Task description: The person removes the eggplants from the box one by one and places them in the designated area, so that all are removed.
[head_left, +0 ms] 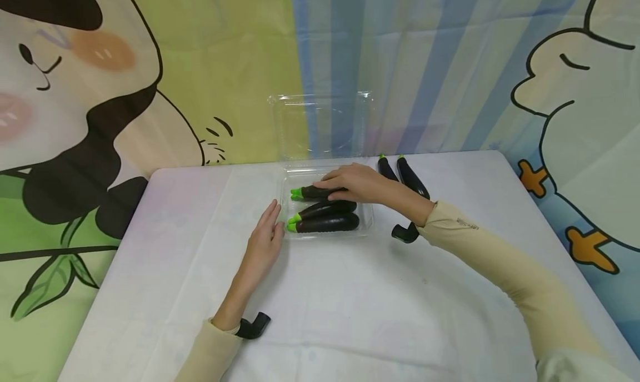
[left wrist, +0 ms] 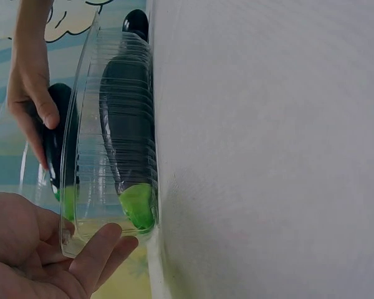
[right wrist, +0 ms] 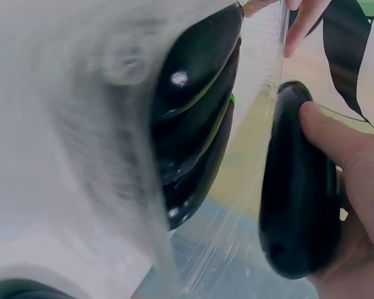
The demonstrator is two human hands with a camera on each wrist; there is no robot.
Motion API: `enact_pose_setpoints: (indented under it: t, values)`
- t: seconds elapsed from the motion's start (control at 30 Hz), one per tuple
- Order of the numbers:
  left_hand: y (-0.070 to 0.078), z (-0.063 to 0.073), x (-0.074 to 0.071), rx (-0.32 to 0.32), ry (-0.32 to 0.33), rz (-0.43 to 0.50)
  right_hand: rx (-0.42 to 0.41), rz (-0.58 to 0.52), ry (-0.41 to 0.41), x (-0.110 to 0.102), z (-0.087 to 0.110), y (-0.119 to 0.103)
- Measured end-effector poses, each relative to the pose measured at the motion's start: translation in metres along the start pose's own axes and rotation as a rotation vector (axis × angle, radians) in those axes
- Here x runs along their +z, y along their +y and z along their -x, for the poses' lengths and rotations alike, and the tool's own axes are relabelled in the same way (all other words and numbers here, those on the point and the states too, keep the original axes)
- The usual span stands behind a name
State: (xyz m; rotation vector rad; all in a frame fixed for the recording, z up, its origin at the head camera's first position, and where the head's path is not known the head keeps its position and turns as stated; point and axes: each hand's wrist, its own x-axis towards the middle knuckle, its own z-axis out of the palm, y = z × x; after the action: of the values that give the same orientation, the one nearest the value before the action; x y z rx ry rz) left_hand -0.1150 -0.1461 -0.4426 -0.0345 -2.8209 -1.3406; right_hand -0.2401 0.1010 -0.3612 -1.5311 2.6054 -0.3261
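Black eggplant (right wrist: 299, 193) gripped by right hand (head_left: 361, 182), left hand (head_left: 265, 237) with fingers extended, at clear container (head_left: 366, 221) edge

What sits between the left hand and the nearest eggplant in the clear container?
The container's clear wall, seen in the left wrist view, separates the left hand from that eggplant.

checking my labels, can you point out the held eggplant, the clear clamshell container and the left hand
Held eggplant (right wrist: 298, 196), right wrist view, middle of its dark body
Clear clamshell container (head_left: 366, 221), head view, right side of its base
Left hand (head_left: 263, 239), head view, back of it
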Motion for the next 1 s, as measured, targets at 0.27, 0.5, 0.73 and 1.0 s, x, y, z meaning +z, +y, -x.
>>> enact_pose_setpoints:
  t: [0.27,0.5,0.73,1.0]
  values:
    - [0.000,-0.001,0.000,-0.011,0.000,0.004,-0.001,-0.001,0.132,0.001,0.019,0.001]
    - [-0.001,-0.001,0.000,-0.021,-0.004,0.005,0.028,-0.096,0.153,0.004,0.027,0.004]
    - [0.001,0.000,-0.001,-0.022,-0.010,0.011,0.040,-0.121,0.152,0.008,0.030,0.006]
    - [0.002,0.000,-0.001,-0.024,-0.008,0.016,0.086,-0.136,0.179,0.008,0.033,0.003]
